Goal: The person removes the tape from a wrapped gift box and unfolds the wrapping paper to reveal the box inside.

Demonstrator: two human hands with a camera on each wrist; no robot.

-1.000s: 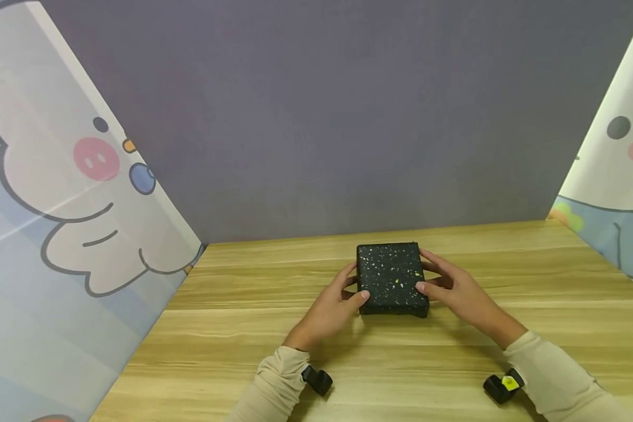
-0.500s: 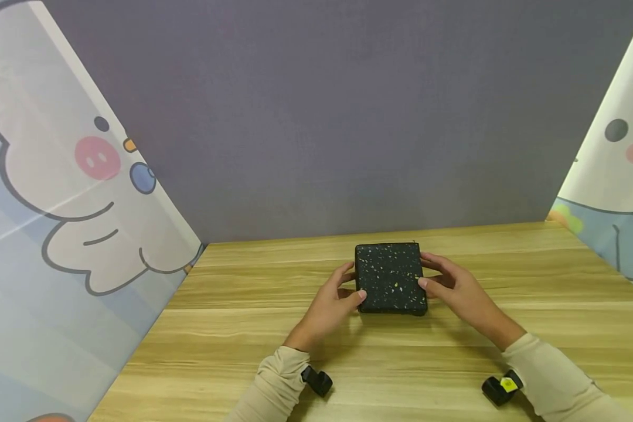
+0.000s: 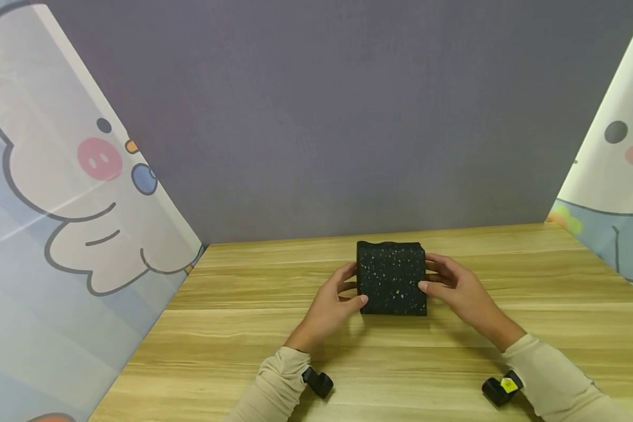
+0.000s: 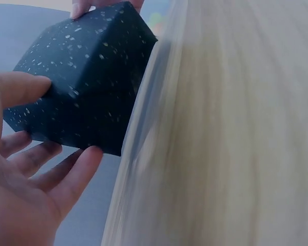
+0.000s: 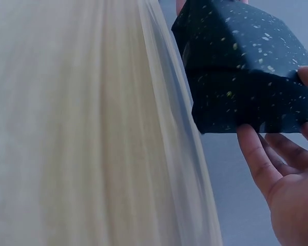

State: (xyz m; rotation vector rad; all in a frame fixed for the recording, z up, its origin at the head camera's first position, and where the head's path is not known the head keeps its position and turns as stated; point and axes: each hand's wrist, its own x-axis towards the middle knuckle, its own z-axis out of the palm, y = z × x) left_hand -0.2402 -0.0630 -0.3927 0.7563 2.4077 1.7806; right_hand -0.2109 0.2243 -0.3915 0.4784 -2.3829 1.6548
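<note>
A black box [image 3: 392, 281] flecked with white and yellow is between both hands near the back of the table. Its broad speckled face is turned up toward the head camera, and a narrow, uneven side shows along its far edge. My left hand [image 3: 333, 306] holds the left side, thumb on the broad face's near corner and fingers spread along the side. On the opposite side my right hand [image 3: 463, 298] grips it the same way. In the left wrist view the left hand's fingertips [image 4: 94, 154] touch the box's side. Whether its underside meets the table cannot be told.
The wood-grain table [image 3: 242, 299] runs back to a plain grey panel [image 3: 348, 117]. Sheets printed with cartoon animals stand at the left [image 3: 47, 176] and right [image 3: 606, 176]. Black wrist cameras sit on the left sleeve [image 3: 274, 381] and the right sleeve [image 3: 554, 375].
The box has tipped between the hands: its near side has gone out of sight and its far side now shows along the top. Both hands stay almost in place.
</note>
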